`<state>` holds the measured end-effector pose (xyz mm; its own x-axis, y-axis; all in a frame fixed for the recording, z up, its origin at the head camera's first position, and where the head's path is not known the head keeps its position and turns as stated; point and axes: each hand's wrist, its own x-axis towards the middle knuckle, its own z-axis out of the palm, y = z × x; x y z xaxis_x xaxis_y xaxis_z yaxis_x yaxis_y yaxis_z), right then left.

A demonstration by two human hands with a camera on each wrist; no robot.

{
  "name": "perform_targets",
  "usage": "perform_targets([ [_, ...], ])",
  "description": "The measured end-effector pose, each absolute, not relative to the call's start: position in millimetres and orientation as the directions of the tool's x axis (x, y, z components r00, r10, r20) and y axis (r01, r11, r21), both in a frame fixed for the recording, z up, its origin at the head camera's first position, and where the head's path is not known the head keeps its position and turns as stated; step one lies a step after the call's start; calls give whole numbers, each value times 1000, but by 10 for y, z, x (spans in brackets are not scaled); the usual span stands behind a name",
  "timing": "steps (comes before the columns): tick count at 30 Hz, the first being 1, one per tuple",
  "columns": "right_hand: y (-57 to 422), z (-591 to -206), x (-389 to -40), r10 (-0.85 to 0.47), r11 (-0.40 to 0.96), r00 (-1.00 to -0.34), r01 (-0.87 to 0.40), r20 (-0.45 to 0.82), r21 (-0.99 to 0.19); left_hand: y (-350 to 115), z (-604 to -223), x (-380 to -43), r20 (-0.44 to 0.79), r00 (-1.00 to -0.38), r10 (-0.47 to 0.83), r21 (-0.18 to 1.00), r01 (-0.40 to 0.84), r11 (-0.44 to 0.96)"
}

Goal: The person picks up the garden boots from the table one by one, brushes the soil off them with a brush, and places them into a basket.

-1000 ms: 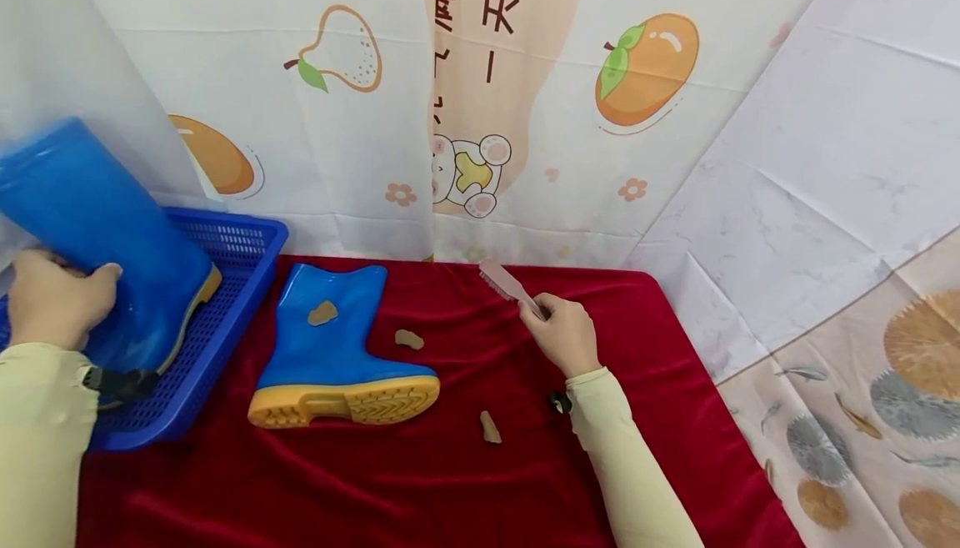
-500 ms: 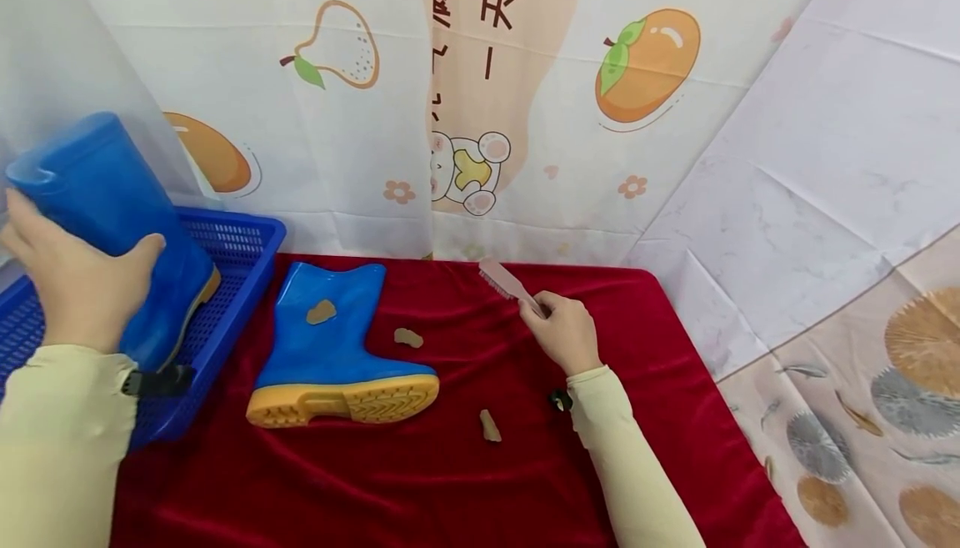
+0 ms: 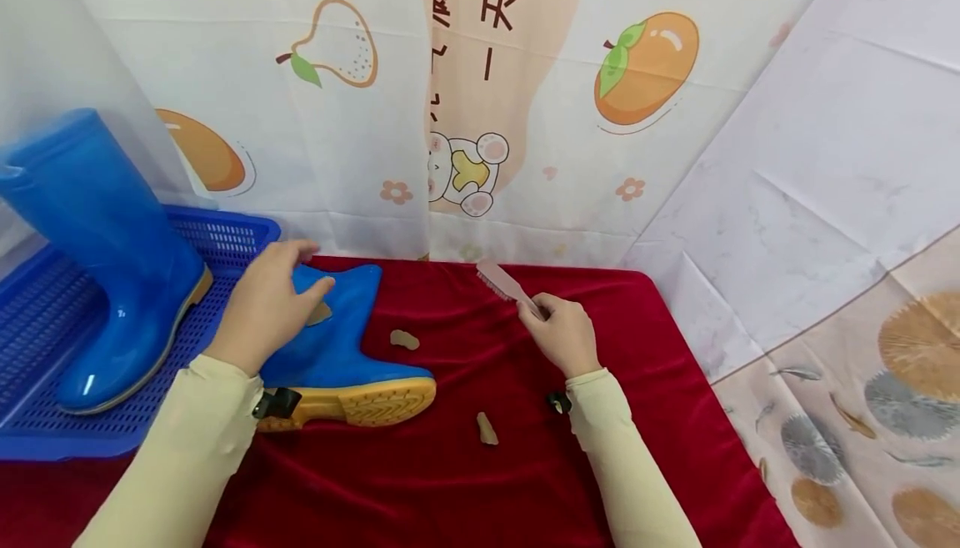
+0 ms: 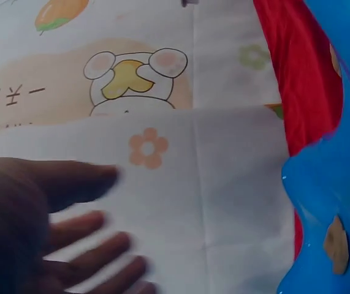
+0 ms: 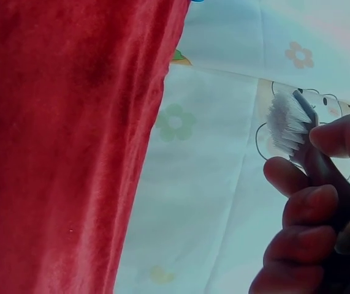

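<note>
My left hand [image 3: 266, 306], fingers spread and holding nothing, is over the shaft of a blue rain boot [image 3: 341, 352] lying on its side, yellow sole toward me. Part of the shaft and heel is hidden behind that hand and wrist. A brown patch [image 4: 336, 245] sits on the boot's shaft. The matching boot [image 3: 127, 231] stands tilted in a blue plastic basket [image 3: 67, 446] at the left. My right hand [image 3: 564, 335] grips a pinkish brush [image 3: 504, 281] by its handle; the right wrist view shows its pale bristles [image 5: 284, 125].
A red velvet cloth [image 3: 420, 490] covers the table. Two small brown pieces lie on it, one beside the boot [image 3: 405, 339] and one nearer me [image 3: 487, 429]. A printed white curtain [image 3: 360, 156] hangs along the back edge.
My left hand has let go of the boot in the basket and moved right, over the lying boot. The right hand with the brush has stayed nearly still.
</note>
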<state>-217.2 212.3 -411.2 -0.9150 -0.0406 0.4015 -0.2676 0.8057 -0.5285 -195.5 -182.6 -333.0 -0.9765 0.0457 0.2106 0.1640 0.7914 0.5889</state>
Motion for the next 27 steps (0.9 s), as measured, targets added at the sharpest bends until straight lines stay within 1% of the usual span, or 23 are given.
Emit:
perform_targets([
  [3, 2106, -4089, -2163, -50, 801, -910, -283, 412, -528, -1870, -3391, -2012, 64, -993, 96, 581, 115, 805],
  [5, 2097, -4073, -2160, -58, 799, -908, -292, 415, -527, -1904, -3428, -2039, -1, -994, 106, 575, 86, 814],
  [16, 2108, -4075, -2151, -70, 801, -915, -289, 398, -524, -2135, -3554, -2194, -191, -978, 80, 529, -34, 848],
  [22, 2122, -4090, -2138, -87, 803, -918, -294, 386, -518, -2200, -3569, -2331, -348, -933, 95, 429, -68, 901],
  [27, 2115, -4081, -2127, -103, 796, -918, -307, 382, -522, -2196, -3571, -2389, -399, -910, 112, 324, -26, 946],
])
